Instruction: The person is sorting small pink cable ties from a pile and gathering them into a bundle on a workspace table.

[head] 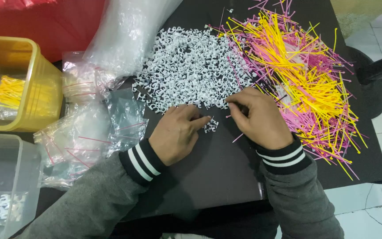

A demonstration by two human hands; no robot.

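Observation:
A large heap of small white plastic clips lies on the black table. To its right spreads a pile of yellow and pink cable ties. My left hand rests palm down just below the heap, its fingertips on a few separated white clips. At the lower right edge of the heap my right hand has its fingers curled and pinched; what it pinches is too small to tell.
Several small clear bags with pink strips lie at the left, under a big clear plastic sheet. A yellow bin holding bagged yellow ties and a clear bin with bagged white clips stand at far left. White floor tiles show at right.

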